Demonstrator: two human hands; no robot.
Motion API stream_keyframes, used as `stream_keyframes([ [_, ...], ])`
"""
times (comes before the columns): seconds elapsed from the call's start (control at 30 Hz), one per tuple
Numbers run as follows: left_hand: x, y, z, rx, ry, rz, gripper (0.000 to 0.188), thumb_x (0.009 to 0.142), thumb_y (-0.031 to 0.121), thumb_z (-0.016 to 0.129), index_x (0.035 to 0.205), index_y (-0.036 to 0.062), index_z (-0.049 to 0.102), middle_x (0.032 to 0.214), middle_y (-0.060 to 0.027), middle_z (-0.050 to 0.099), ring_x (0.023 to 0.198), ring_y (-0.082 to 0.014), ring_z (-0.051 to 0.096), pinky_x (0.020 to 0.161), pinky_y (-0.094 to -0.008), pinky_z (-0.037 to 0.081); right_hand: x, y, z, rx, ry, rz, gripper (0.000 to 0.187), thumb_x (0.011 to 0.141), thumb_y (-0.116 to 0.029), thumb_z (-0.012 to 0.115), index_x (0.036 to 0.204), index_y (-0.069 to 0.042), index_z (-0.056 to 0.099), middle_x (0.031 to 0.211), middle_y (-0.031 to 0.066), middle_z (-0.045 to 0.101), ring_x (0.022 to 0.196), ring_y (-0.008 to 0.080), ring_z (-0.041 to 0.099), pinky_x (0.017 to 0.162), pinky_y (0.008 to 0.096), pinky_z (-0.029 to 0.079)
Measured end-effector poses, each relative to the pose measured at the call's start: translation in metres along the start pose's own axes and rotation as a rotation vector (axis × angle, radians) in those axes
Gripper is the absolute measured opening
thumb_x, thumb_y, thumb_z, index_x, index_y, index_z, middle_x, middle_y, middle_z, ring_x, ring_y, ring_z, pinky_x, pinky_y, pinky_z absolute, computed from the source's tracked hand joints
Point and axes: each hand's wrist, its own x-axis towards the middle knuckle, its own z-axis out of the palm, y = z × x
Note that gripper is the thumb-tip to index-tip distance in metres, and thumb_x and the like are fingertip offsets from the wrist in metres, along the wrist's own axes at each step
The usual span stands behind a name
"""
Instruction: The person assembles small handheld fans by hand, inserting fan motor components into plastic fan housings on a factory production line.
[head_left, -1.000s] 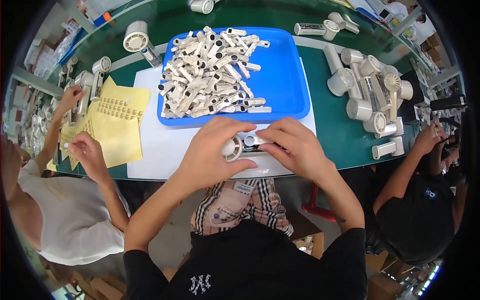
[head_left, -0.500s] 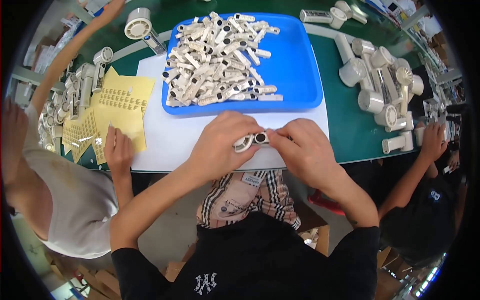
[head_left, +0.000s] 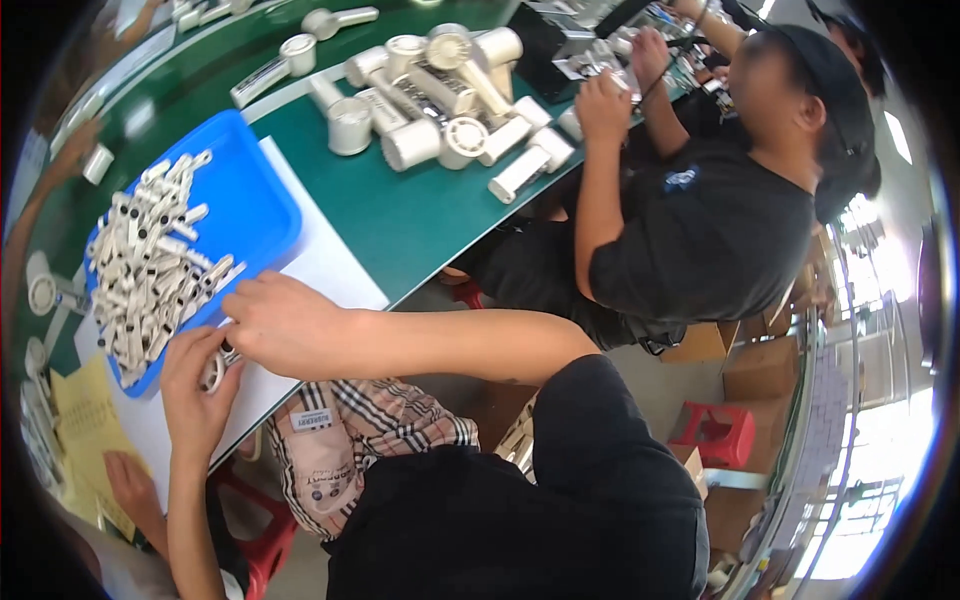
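Note:
Between my two hands is a small white plastic part with a ring-shaped end (head_left: 213, 374) and a dark round spot, partly hidden by fingers. My left hand (head_left: 196, 385) is closed around it near the front corner of the blue tray. Reaching across from the right, my right hand (head_left: 282, 322) is closed too, its fingertips pinching the same part's upper end. The blue tray (head_left: 268, 205) bears a heap of similar white plastic parts (head_left: 160, 265), many with black round spots. Under the tray lies a white sheet (head_left: 335, 268).
White fan-like devices with round heads (head_left: 462, 142) lie grouped on the green table (head_left: 390, 215). A co-worker in black (head_left: 690, 220) works at the right. At lower left, another person's hand (head_left: 133, 488) rests by yellow sticker sheets (head_left: 85, 410). A red stool (head_left: 715, 432) stands behind.
The view has swung to the right, so tray and hands now appear farther left and tilted. Both hands still hold the white plastic part.

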Motion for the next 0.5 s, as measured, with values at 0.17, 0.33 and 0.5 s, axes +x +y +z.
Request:
stream_keyframes([
  [0.17,-0.010,0.018,0.021,0.128,0.086,0.113,0.037,0.068,-0.002,0.077,0.104,0.0011,0.068,0.114,-0.0142,0.063,0.109,-0.0347,0.058,0.095,-0.0431,0.044,-0.028,0.039,0.007,0.494,0.010,0.086,0.043,0.080,-0.025,0.075,0.110,0.004,0.065,0.098,0.0155,0.063,0.104,0.0347,0.059,0.089,0.0435,0.047],
  [0.33,-0.010,0.050,0.018,0.073,-0.061,-0.158,0.042,0.061,-0.002,0.080,0.095,0.0039,0.057,0.110,-0.0138,0.062,0.104,-0.0361,0.057,0.090,-0.0432,0.045,-0.044,0.035,0.016,0.264,-0.113,-0.137,0.065,0.075,-0.034,0.079,0.124,0.001,0.055,0.109,0.0145,0.061,0.104,0.0340,0.058,0.088,0.0432,0.046],
  [0.5,-0.016,0.046,0.030,0.160,0.021,-0.252,0.041,0.060,-0.004,0.077,0.093,0.0033,0.054,0.090,-0.0120,0.056,0.089,-0.0347,0.054,0.078,-0.0423,0.043,-0.050,0.018,0.029,0.187,0.075,-0.128,0.059,0.072,-0.030,0.080,0.118,-0.003,0.056,0.105,0.0070,0.059,0.098,0.0261,0.056,0.083,0.0385,0.044],
])
